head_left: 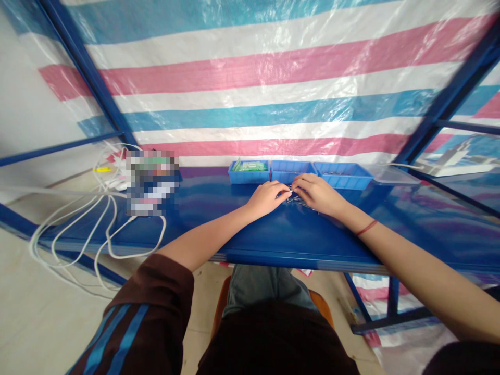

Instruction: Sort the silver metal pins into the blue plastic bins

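My left hand (269,197) and my right hand (317,194) meet over the blue table, fingertips nearly touching. Thumb and fingers are pinched on both sides around something small and pale, too tiny to name. Beneath and between them lies a loose pile of thin metal pieces (296,199), partly covered by my right hand. Just behind the hands stand a middle blue bin (287,167) and a right blue bin (347,179), the latter with small dark pieces inside. A left blue bin (250,177) holds green packets (250,166).
White cables (111,229) loop over the left end of the blue table (273,237), beside a blurred-out patch. A clear flat sheet or lid (398,175) lies right of the bins. Blue frame posts (449,96) rise on both sides, with striped plastic sheeting (250,78) behind.
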A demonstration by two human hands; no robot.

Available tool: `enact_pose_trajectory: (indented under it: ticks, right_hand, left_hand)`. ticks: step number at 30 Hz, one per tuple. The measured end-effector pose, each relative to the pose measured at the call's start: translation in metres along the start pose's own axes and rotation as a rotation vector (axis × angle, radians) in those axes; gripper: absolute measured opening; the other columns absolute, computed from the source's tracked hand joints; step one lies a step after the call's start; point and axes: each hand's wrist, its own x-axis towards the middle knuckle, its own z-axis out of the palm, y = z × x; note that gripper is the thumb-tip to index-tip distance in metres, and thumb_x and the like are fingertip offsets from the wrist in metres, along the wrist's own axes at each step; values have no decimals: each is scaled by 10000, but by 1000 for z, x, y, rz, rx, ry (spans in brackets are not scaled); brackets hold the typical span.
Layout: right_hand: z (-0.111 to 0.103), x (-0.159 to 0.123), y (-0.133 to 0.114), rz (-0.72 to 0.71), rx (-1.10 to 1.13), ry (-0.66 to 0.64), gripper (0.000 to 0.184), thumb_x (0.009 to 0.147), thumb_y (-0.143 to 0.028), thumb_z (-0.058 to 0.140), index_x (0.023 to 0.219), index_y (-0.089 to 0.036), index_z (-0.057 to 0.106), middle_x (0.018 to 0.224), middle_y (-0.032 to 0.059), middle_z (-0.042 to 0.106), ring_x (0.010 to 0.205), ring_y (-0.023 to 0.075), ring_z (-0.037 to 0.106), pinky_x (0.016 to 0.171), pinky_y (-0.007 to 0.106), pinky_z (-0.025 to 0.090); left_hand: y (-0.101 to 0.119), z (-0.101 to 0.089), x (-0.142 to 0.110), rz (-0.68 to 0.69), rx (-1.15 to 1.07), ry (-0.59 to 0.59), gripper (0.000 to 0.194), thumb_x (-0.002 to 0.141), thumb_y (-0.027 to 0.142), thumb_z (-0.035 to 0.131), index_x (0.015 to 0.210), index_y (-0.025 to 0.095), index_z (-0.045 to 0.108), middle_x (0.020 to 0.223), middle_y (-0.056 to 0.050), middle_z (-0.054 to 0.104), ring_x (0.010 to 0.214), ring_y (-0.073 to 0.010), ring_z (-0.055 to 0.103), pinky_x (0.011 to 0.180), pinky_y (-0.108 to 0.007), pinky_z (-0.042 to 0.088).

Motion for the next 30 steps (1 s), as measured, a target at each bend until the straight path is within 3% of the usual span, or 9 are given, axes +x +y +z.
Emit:
enact_pose_trajectory:
  ticks: [5, 11, 15, 20, 24, 30]
  right_hand:
    - [1, 1, -6, 74, 136, 28, 239, 925, -276, 428, 924, -169, 642, 898, 109, 677, 828, 238, 609, 775, 386, 465]
    - [2, 2, -7, 406, 609, 204, 313, 779, -467, 647, 911, -184, 658, 829, 71, 698, 753, 206, 641, 695, 351, 507]
    - [-1, 4, -8, 505, 801, 232, 396, 707, -549, 690, 877, -192, 671, 799, 59, 706, 720, 190, 643, 713, 362, 523]
    - [-3, 6, -12, 492, 761, 251, 397, 700, -574, 685, 794, -189, 671, 777, 56, 703, 701, 183, 633, 692, 349, 517]
    - [-3, 6, -15, 439, 723, 221, 363, 734, -539, 675, 808, -183, 682, 786, 63, 705, 716, 187, 636, 678, 335, 512]
    - [-10, 4, -19, 293, 455, 246, 300, 836, -463, 588, 866, -187, 702, 760, 59, 679, 634, 160, 586, 597, 307, 474]
  left_hand:
    - [-2, 0, 2, 15, -69, 41, 213, 919, 294, 504, 920, 174, 681, 922, -43, 693, 900, -174, 622, 860, -291, 447]
    - [0, 0, 4, -77, -252, 99, 174, 906, 248, 516, 918, 156, 663, 909, -36, 699, 847, -154, 630, 794, -260, 459]
    - [4, -1, 4, -81, -356, 90, 181, 909, 254, 505, 919, 154, 656, 942, -36, 705, 876, -152, 636, 813, -257, 462]
    - [8, 0, 2, -90, -446, 40, 210, 903, 296, 518, 1012, 159, 633, 950, -36, 705, 868, -148, 644, 808, -256, 471]
    - [8, 0, 1, -61, -448, 31, 187, 904, 295, 515, 959, 155, 626, 916, -27, 695, 852, -145, 637, 801, -261, 467]
    - [7, -2, 4, -113, -443, 160, 117, 860, 271, 593, 885, 157, 606, 907, -31, 676, 834, -134, 625, 790, -260, 473]
